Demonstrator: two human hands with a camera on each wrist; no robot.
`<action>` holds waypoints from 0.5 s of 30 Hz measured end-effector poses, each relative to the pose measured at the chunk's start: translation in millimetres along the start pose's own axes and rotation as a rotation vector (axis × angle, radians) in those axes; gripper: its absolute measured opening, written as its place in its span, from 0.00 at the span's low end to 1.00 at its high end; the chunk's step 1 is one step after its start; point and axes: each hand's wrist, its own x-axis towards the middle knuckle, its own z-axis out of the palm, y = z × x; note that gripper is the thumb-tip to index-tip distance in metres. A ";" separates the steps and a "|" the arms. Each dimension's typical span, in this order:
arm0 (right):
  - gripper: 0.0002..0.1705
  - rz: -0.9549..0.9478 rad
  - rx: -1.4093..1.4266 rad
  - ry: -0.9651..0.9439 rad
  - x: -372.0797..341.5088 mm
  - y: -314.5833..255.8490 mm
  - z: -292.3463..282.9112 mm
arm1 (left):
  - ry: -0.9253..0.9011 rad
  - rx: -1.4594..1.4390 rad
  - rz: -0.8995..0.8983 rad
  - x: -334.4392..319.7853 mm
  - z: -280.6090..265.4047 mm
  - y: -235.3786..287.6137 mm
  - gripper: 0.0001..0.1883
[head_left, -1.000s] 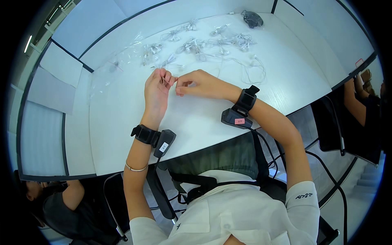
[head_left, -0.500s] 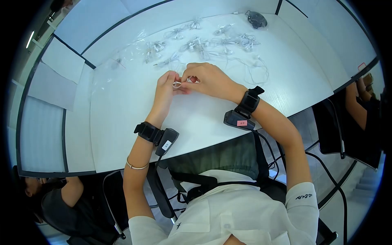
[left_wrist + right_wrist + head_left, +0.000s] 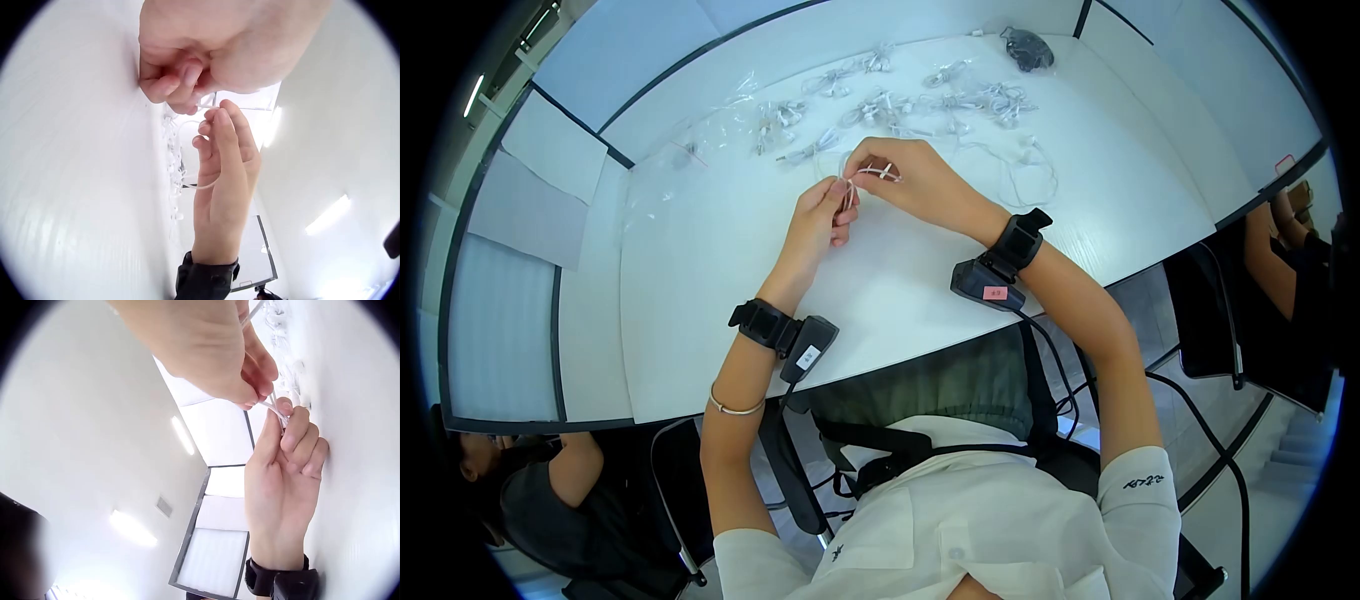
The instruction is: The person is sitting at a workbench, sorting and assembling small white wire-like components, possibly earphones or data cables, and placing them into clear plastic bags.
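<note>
Over the middle of the table, both hands hold a thin white cable [image 3: 880, 173]. My left hand [image 3: 825, 215] has its fingers curled and pinches the cable between thumb and forefinger, as the right wrist view shows. Close by on the right, my right hand [image 3: 920, 185] pinches the same cable [image 3: 271, 406] with thumb and forefinger. A stretch of it runs beneath the right palm, and a loop [image 3: 203, 186] hangs by that palm in the left wrist view. The fingertips of the two hands nearly meet. The cable's ends are hidden.
Several bundled white cables [image 3: 880, 106] lie across the back of the white table [image 3: 700, 330]. A loose cable loop [image 3: 1055, 180] is spread at the right. A dark bundle in clear plastic [image 3: 1028, 48] sits at the back right. Low partitions [image 3: 510, 330] border the table.
Both hands have come closer together and shifted right from the first frame. The right hand has lifted away a little, and the cable now shows stretched under its palm. Left fingers have curled in.
</note>
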 end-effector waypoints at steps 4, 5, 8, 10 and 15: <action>0.06 -0.008 0.032 0.073 1.7 4.8 -4.2 | -0.064 -0.001 -0.005 -2.7 2.5 3.4 0.13; 0.06 -0.011 0.024 0.090 2.0 5.0 -5.3 | -0.073 -0.001 -0.002 -2.7 2.9 3.6 0.14; 0.06 -0.025 -0.014 0.122 3.3 5.3 -9.0 | -0.099 -0.004 0.010 -3.3 3.0 4.5 0.14; 0.05 -0.039 -0.028 0.138 3.5 5.2 -9.3 | -0.124 -0.006 0.019 -4.2 3.6 6.6 0.14; 0.06 -0.052 -0.062 0.157 3.1 2.7 -10.0 | -0.121 -0.023 0.062 -3.5 4.6 5.2 0.14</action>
